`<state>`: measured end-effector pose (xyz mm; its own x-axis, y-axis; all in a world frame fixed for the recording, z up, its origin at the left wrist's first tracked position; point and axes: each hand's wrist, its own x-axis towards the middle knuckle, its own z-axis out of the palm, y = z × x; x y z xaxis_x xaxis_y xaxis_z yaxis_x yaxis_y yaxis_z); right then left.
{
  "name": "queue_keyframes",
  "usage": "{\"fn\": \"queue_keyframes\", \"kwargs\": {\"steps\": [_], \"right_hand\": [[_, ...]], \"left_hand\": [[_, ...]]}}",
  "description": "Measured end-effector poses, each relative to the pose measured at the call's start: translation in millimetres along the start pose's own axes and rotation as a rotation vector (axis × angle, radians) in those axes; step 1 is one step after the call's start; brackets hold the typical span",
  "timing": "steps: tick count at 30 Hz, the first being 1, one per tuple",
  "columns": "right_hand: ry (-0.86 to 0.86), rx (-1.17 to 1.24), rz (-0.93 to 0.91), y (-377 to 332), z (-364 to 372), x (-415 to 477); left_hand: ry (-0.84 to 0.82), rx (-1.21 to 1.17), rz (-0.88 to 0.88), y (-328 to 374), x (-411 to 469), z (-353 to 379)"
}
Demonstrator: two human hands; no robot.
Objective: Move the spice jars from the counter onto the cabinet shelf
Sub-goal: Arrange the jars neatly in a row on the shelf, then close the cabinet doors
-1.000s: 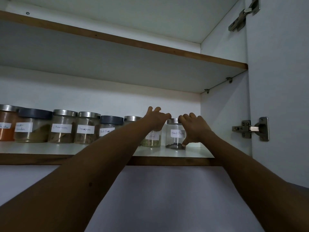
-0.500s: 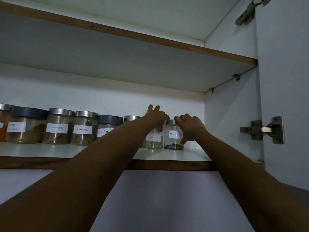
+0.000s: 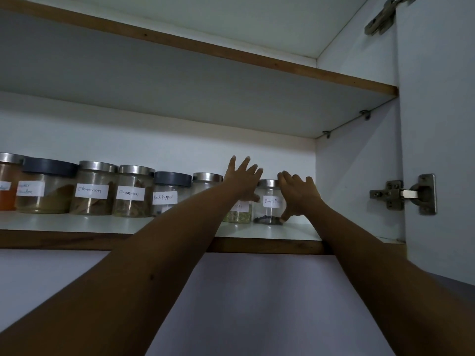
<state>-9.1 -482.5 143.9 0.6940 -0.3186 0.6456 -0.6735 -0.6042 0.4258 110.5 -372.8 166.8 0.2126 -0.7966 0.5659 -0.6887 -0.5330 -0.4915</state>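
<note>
On the white cabinet shelf (image 3: pixel 77 222), your right hand (image 3: pixel 299 196) is gripping the small clear glass black-pepper jar (image 3: pixel 270 201), apparently seating it at the row's end; your left hand (image 3: pixel 243 183) is hovering alongside, fingers spread, released.

Dim, bluish picture, back wall (image 3: pixel 180 140) of the cabinet the brightest part, dark shadow under the upper shelf (image 3: pixel 154 80), arms dark and soft at the bottom, straight lines bend near the edges, jar labels (image 3: pixel 91 191) a little blurry
</note>
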Motion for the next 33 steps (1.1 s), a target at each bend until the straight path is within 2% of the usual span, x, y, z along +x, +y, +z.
{"fn": "queue_keyframes", "kwargs": {"steps": [5,19,26,33], "right_hand": [[0.007,0.098,0.110,5.8,-7.3,-24.0],[0.438,0.231,0.120,-4.9,-59.5,-130.0],[0.478,0.302,0.099,-22.3,-88.6,-201.0],[0.551,0.260,0.106,-25.7,-134.8,-290.3]], "left_hand": [[0.067,-0.013,0.037,4.4,-22.3,-15.5],[0.362,-0.101,0.012,9.8,-142.4,-65.1],[0.464,-0.235,0.016,42.9,-207.2,-88.8],[0.632,-0.305,0.129,73.3,-269.9,-132.7]]}}
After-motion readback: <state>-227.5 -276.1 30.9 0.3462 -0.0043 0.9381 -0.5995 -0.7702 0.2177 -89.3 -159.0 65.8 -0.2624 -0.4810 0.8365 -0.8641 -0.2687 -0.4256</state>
